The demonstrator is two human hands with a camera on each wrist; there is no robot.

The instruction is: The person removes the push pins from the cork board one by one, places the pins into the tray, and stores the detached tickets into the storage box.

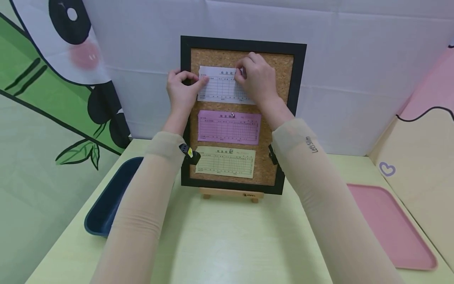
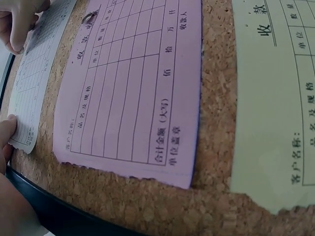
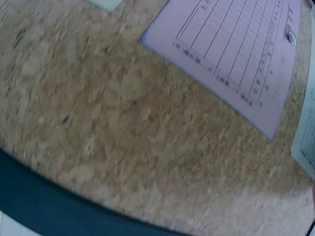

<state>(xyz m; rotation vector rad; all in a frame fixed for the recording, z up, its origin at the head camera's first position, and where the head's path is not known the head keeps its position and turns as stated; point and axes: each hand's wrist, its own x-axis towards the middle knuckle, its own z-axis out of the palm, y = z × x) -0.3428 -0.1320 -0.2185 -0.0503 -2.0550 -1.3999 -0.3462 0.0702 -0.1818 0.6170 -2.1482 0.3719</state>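
Note:
A black-framed cork board stands on a small wooden easel. Three printed slips lie on it: a white slip on top, a pink slip in the middle with a silver pin, and a yellow slip at the bottom. My left hand is at the board's left edge, its thumb pressing the white slip's left end. My right hand bunches its fingertips on that slip's top middle; what they pinch is hidden.
A dark blue tray sits on the pale table at the left, a pink tray at the right. White cloth hangs close behind the board. Both forearms in beige sleeves reach over the table's middle.

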